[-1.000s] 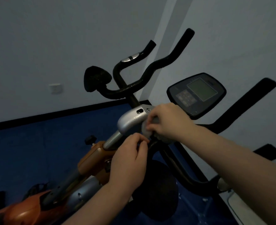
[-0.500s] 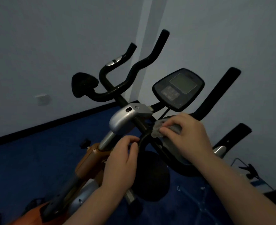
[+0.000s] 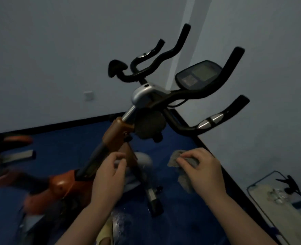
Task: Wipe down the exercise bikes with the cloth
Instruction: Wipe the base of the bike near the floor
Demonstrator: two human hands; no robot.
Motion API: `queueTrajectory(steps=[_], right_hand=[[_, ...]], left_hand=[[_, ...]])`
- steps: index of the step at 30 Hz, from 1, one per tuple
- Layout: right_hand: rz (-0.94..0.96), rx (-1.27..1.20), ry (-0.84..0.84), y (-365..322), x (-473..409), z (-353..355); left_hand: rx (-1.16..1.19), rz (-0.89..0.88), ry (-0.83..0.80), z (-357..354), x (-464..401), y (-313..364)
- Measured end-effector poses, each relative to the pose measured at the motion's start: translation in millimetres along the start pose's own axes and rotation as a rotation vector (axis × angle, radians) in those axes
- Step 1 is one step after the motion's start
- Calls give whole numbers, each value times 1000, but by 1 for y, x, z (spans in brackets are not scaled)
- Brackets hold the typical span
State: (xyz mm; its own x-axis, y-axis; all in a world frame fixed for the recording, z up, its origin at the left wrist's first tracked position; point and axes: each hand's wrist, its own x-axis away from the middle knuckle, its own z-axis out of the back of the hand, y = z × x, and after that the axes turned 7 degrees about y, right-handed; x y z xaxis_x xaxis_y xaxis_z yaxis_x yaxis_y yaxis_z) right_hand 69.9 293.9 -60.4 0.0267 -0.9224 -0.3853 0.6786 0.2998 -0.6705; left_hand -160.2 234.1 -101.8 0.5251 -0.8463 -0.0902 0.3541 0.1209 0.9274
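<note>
grey cloth [image 3: 183, 160] clear of bike [image 3: 121, 131]

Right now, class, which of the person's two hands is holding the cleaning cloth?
The right hand holds the grey cloth; the left hand has its fingers curled but holds no cloth.

Two bare forearms, left hand [image 3: 109, 174], right hand [image 3: 202, 171], no sleeves

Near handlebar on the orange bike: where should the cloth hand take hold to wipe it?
Judging by shape, wrap the cloth in the right hand around the near handlebar at its raised black end, coming from the right, and slide down; that end stands free.
</note>
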Motion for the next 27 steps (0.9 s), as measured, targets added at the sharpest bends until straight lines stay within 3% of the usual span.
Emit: queueTrajectory(steps=[4, 10, 18, 27], right_hand=[[-72, 20, -216, 8, 57, -14], [27, 40, -533, -29, 119, -60], [236, -5, -752, -113, 206, -135], [358, -36, -953, -247, 350, -209]], left_hand=[[-77, 87, 7, 27, 62, -30], [-234, 206, 137, 96, 114, -66], [-341, 428, 251, 207, 189, -118], [-358, 597, 389, 384, 288, -174]])
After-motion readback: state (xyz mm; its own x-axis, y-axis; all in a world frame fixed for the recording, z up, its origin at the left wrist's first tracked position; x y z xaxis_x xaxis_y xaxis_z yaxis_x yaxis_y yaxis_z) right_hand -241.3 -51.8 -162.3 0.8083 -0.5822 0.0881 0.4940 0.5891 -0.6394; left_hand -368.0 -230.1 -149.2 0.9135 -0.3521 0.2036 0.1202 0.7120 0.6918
